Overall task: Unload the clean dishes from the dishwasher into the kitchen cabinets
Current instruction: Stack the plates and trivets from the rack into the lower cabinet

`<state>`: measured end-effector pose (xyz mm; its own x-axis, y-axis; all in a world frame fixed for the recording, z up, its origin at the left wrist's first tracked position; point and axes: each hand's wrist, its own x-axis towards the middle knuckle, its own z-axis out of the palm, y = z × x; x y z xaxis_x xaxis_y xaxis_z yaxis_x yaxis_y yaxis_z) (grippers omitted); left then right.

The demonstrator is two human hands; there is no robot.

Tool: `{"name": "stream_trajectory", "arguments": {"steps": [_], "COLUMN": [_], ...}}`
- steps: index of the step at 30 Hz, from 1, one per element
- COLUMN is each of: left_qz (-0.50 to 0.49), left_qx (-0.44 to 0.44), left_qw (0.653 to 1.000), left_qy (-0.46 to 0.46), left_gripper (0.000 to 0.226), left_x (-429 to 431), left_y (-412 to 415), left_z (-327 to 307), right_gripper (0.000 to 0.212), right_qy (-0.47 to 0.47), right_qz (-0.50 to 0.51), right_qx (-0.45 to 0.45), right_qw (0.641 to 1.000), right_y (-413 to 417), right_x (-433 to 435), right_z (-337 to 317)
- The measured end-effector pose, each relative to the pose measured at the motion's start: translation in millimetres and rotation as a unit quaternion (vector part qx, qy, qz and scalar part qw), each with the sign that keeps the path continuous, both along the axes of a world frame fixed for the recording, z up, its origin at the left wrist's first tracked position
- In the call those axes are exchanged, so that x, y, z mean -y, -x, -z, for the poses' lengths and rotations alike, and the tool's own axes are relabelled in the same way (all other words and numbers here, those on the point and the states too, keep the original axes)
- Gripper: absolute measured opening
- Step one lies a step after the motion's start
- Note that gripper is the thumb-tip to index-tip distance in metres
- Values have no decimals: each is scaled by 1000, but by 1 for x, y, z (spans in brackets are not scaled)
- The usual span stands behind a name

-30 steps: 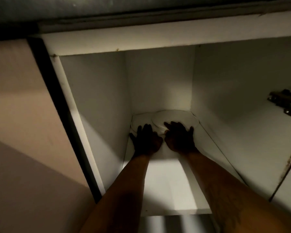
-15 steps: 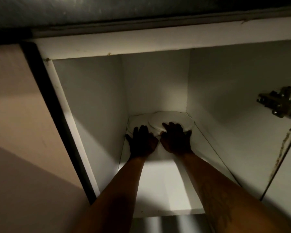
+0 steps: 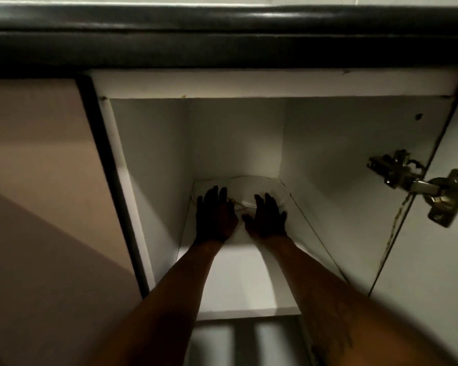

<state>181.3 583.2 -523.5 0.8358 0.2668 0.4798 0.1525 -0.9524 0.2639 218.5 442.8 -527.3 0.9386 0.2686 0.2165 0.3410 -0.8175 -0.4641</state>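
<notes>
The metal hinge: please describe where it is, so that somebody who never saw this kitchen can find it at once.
Start at the dark countertop edge along the top, then look below it into the open white cabinet where both hands reach. On the cabinet's right wall, higher than the hands, sits the metal hinge. It is the only shiny metal part; everything around it is plain white board.

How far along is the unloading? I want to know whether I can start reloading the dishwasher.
Done: white plates lie at the back of the open cabinet shelf. In hand: the left hand and right hand lie flat and open at the plates' near edge, gripping nothing, apparently just setting them in place. Left: cannot tell, since the dishwasher is out of view; the cabinet door is open.
</notes>
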Motion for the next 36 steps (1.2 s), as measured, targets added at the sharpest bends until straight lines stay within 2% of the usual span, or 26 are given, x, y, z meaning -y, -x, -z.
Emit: {"name": "stream_trajectory", "arguments": {"steps": [6,10,13,15,18,23,28,32,36], "left_qz": [42,32,35,47,60,72,79,90,95], "left_qx": [-58,-35,-125,-201,-278,-383,-445,-452,-435], "left_qw": [997,996,991,978,958,919,889,883,890], "left_qy": [-21,-74,-34,-9,33,57,74,86,97], "left_gripper": [77,48,46,55,62,68,56,53,57], "left_x": [18,13,17,25,37,58,64,63,64], "left_y": [36,66,96,118,155,223,292,353,408], "left_z": [3,10,8,-2,-33,-93,-189,-273,-341], "right_gripper": [75,71,66,58,39,50,53,60,52], "right_qy": [-56,-27,-19,23,9,26,50,60,36], "right_qz": [4,4,-14,-32,-40,-23,-11,-20,-31], "right_qx": [-32,10,-56,-80,-144,-250,-298,-309,-302], "right_qw": [998,1000,998,996,989,967,953,949,952], "right_y": [20,47,81,108,153,224,291,346,412], "right_x": [-1,4,14,22,34,51,73,93,96], "right_z": [2,5,-6,-14,-43,-99,-172,-227,-315]}}
